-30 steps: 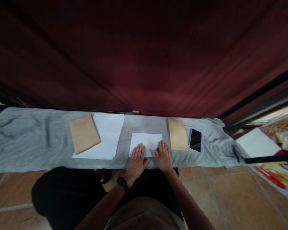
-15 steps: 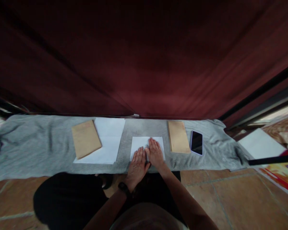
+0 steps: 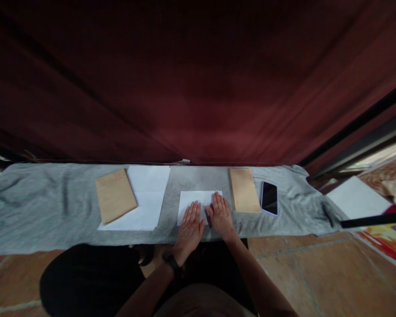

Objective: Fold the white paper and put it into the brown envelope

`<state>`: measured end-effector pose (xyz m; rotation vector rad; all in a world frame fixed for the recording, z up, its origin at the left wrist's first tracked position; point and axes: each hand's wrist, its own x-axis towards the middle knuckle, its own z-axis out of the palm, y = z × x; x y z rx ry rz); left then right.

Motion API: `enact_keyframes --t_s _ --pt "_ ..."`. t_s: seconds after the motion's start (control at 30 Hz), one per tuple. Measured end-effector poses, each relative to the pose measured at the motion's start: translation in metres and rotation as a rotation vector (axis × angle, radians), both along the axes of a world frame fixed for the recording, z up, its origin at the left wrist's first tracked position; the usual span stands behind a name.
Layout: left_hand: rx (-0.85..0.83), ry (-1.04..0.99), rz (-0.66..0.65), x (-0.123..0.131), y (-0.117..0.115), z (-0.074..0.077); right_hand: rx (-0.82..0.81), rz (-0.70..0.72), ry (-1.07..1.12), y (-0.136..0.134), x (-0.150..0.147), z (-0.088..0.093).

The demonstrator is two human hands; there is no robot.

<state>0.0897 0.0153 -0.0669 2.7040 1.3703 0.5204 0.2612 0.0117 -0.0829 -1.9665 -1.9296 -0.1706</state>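
A white sheet of paper (image 3: 186, 199), apparently folded, lies flat on the grey cloth in front of me. My left hand (image 3: 190, 226) rests palm down on its middle, fingers stretched out. On the paper's right edge lies my right hand (image 3: 221, 217), also flat, with the thumb held a little away from the fingers. Neither hand grips anything. To the right of the paper lies a brown envelope (image 3: 245, 190). Farther left, another brown envelope (image 3: 116, 196) overlaps larger white sheets (image 3: 151, 193), which show a crease across them.
A phone (image 3: 269, 197) lies face up right of the right-hand envelope. Grey cloth (image 3: 66, 202) covers the long, narrow surface. Behind it rises a dark red panel (image 3: 198, 114). At the far right are a white board or sheet (image 3: 358, 198) and a colourful printed sheet (image 3: 391, 244).
My right hand has slid right across the paper toward its right edge, away from my left hand. The left hand stays nearly in place on the paper. The view has shifted slightly.
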Motion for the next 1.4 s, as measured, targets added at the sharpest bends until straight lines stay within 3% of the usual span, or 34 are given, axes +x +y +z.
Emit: enact_keyframes --t_s 0.2,0.4,0.8,1.13,1.4 --pt "-0.017 -0.009 -0.03 0.03 0.04 -0.004 -0.009 0.003 -0.017 -0.001 0.0 -0.001" --pt "0.028 0.018 -0.013 0.022 0.057 -0.011 0.033 -0.016 -0.039 0.0 -0.001 -0.002" --pt "0.057 -0.059 0.191 -0.015 0.055 -0.011 0.043 -0.001 -0.018 0.0 0.0 0.0" --pt "0.092 -0.065 0.274 -0.023 0.049 -0.005 0.046 -0.007 -0.029 0.0 -0.001 0.0" --pt "0.008 0.044 0.062 0.008 0.01 -0.003 0.058 0.001 -0.045 -0.001 0.0 -0.002"
